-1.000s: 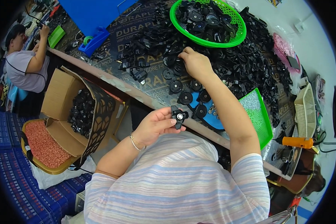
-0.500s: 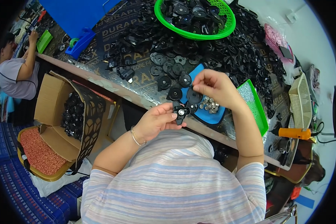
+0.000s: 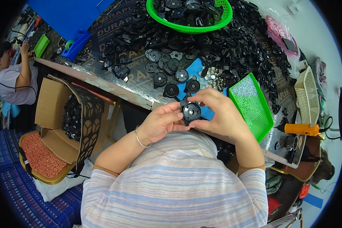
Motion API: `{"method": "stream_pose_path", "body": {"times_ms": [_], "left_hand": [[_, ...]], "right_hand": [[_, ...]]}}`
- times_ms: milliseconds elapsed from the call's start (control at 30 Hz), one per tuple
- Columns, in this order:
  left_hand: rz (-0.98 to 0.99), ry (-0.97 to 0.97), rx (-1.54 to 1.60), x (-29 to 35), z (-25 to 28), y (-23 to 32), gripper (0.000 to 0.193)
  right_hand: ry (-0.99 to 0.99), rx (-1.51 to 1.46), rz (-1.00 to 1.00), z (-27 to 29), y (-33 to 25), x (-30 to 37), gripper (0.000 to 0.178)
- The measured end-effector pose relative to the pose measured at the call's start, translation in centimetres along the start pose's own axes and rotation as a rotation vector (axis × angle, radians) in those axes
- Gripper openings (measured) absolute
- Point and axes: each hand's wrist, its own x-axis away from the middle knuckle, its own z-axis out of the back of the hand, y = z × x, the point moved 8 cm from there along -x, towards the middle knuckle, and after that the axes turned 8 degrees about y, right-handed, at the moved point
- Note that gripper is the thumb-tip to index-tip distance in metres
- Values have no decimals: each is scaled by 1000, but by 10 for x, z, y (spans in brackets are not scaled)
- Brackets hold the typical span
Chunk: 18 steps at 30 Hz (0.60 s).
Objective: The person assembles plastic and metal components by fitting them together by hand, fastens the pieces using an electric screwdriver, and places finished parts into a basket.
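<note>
In front of my body, both hands hold a black plastic part with a round disc (image 3: 191, 111) on it. A small bright metal piece shows at the disc's centre. My left hand (image 3: 164, 121) is closed on the part's left side, fingers and thumb pinching it. My right hand (image 3: 221, 116) grips the disc's right edge between thumb and fingers. Just beyond lie several loose black discs (image 3: 171, 90) on the table. A heap of small silver metal pieces (image 3: 213, 79) rests on a blue mat (image 3: 195, 69), which my right hand partly hides.
A green basket (image 3: 190, 29) of black parts stands at the back, amid a wide pile of black parts (image 3: 239, 53). To the right are a green tray (image 3: 256, 114) and an orange-handled tool (image 3: 301, 129). A cardboard box (image 3: 53, 102) stands left; another person (image 3: 17, 78) works beyond.
My right hand has brought a black disc down from over the mat onto the part in my left hand. The disc now covers the part. The view has shifted slightly.
</note>
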Motion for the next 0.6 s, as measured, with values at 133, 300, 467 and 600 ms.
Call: {"method": "stream_pose_path", "body": {"times_ms": [133, 300, 467, 600], "left_hand": [[-8, 20, -19, -1, 0, -3, 27], [-10, 19, -36, 1, -5, -1, 28], [-31, 71, -87, 3, -3, -2, 28], [-24, 61, -101, 3, 1, -7, 28]], "right_hand": [[-9, 102, 12, -4, -2, 6, 48], [54, 71, 38, -4, -1, 10, 46], [63, 90, 55, -7, 0, 12, 46], [37, 143, 83, -8, -3, 15, 44]]}}
